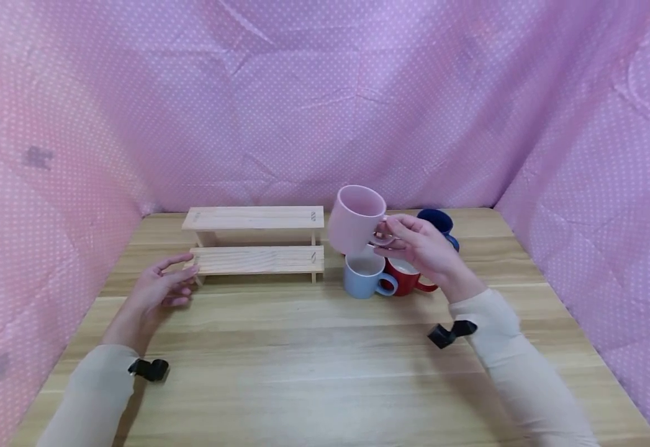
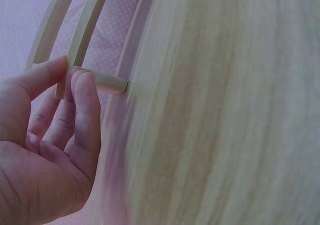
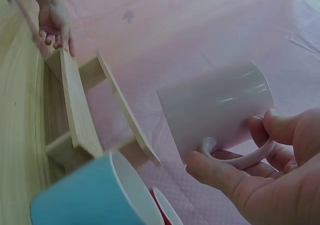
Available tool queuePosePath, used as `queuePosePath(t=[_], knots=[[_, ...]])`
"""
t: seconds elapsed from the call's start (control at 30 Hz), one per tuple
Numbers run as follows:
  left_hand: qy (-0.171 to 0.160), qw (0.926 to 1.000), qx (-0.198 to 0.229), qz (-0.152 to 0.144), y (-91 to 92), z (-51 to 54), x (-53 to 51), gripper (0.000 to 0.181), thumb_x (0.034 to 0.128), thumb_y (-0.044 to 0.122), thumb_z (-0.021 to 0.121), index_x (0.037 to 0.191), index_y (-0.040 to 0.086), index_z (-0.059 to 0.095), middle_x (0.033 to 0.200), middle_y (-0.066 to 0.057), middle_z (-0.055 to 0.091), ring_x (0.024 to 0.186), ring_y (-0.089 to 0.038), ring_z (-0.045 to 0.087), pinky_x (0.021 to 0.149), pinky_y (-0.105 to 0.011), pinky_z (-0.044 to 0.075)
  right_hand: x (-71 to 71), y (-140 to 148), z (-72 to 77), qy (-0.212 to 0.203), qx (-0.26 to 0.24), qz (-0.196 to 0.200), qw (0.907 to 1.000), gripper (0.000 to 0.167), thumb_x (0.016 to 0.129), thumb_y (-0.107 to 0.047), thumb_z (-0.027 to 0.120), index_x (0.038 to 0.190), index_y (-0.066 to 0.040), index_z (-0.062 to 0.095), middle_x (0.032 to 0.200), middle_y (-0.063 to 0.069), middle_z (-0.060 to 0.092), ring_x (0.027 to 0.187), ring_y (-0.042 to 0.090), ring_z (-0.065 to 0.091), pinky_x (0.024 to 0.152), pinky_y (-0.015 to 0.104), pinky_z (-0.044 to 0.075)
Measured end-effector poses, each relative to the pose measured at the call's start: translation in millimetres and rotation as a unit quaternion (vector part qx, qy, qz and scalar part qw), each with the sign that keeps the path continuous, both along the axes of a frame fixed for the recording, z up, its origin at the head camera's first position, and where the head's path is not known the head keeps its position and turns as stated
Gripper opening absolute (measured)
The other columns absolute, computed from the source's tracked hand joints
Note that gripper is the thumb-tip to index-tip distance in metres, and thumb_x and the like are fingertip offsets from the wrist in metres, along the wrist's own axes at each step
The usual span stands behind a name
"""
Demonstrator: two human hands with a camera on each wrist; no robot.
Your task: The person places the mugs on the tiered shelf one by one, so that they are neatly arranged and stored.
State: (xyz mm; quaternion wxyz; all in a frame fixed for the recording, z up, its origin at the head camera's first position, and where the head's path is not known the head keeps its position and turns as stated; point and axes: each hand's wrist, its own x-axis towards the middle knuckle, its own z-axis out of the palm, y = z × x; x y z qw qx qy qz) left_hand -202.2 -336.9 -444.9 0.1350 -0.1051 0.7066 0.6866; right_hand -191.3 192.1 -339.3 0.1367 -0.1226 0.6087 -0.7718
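Note:
My right hand (image 1: 422, 245) holds a pink mug (image 1: 352, 220) by its handle, raised above the other mugs and slightly tilted. In the right wrist view the handle of that mug (image 3: 217, 107) sits between thumb and fingers. My left hand (image 1: 159, 282) pinches the left end of the lower step of a two-step wooden rack (image 1: 257, 259); the left wrist view shows thumb and fingers at the board's end (image 2: 82, 40). Just below the pink mug stands a light blue mug (image 1: 361, 279), with a red mug (image 1: 400, 279) right behind it, partly hidden.
A dark blue mug (image 1: 435, 218) stands farther back, partly behind my right hand. Another red edge shows under the pink mug, mostly hidden. Everything stands on a wooden table (image 1: 302, 360), with a pink dotted cloth (image 1: 280, 112) hanging around its back and sides.

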Motion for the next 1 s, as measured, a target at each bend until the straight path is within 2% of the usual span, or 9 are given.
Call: queuePosePath(t=[0.1,0.27,0.37,0.53,0.7,0.83,1.0], knots=[[-0.002,1.0,0.008,0.0,1.3,-0.1,-0.5,0.044,0.0911,0.024,0.08,0.13,0.027,0.06,0.087,0.001,0.075,0.063,-0.011,0.066,0.06,-0.03,0.063,-10.0,-26.8,-0.5,-0.011,-0.004,-0.009,0.9999,0.019,0.108,-0.018,0.052,0.113,-0.007,0.067,0.113,0.008,0.068,0.108,0.026,0.067,0.098,0.046,0.055],[0.007,0.9994,-0.028,-0.021,1.1,0.3,-5.4,0.051,0.0932,0.026,0.077,0.139,0.024,0.056,0.089,0.002,0.074,0.066,-0.011,0.066,0.064,-0.032,0.063,-27.4,-71.9,2.6,-0.039,-0.02,-0.018,0.9989,0.019,0.109,-0.016,0.05,0.113,-0.004,0.064,0.113,0.009,0.066,0.105,0.024,0.067,0.103,0.051,0.05],[0.003,0.9988,-0.041,-0.026,2.2,0.4,-9.5,0.054,0.0939,0.027,0.076,0.142,0.024,0.053,0.089,0.002,0.073,0.067,-0.011,0.066,0.065,-0.032,0.064,-36.0,-96.7,4.9,-0.048,-0.03,-0.015,0.9983,0.022,0.109,-0.016,0.05,0.118,-0.001,0.062,0.115,0.011,0.064,0.107,0.025,0.066,0.107,0.053,0.047],[-0.004,0.9988,-0.036,-0.033,4.2,-0.1,-14.5,0.055,0.095,0.026,0.075,0.144,0.022,0.051,0.09,0.001,0.074,0.068,-0.012,0.067,0.065,-0.032,0.064,-47.4,-133.6,8.4,-0.049,-0.03,-0.014,0.9983,0.027,0.108,-0.017,0.053,0.122,0.004,0.059,0.115,0.011,0.063,0.107,0.025,0.065,0.105,0.048,0.05],[0.0,0.9982,-0.046,-0.039,2.3,-1.4,-14.6,0.055,0.0949,0.027,0.075,0.145,0.024,0.051,0.091,0.002,0.074,0.07,-0.012,0.067,0.065,-0.033,0.064,-58.2,-169.7,10.8,-0.054,-0.038,-0.023,0.9975,0.032,0.106,-0.017,0.057,0.126,0.008,0.059,0.111,0.009,0.063,0.105,0.023,0.064,0.103,0.044,0.052],[-0.002,0.9993,-0.024,-0.029,-0.5,-2.3,-11.9,0.051,0.0932,0.026,0.077,0.139,0.027,0.055,0.09,0.002,0.074,0.068,-0.012,0.068,0.063,-0.032,0.063,-67.0,-200.6,11.8,-0.058,-0.041,-0.026,0.9971,0.033,0.105,-0.018,0.059,0.126,0.008,0.061,0.109,0.008,0.064,0.102,0.022,0.064,0.101,0.043,0.054],[-0.007,0.9999,0.007,-0.01,-3.8,-0.7,-7.6,0.044,0.0915,0.024,0.079,0.131,0.029,0.06,0.087,0.001,0.074,0.065,-0.011,0.067,0.059,-0.031,0.063,-74.8,-236.7,10.8,-0.05,-0.018,-0.02,0.9984,0.032,0.103,-0.022,0.063,0.119,0.006,0.066,0.107,0.005,0.066,0.099,0.021,0.065,0.097,0.039,0.057]])
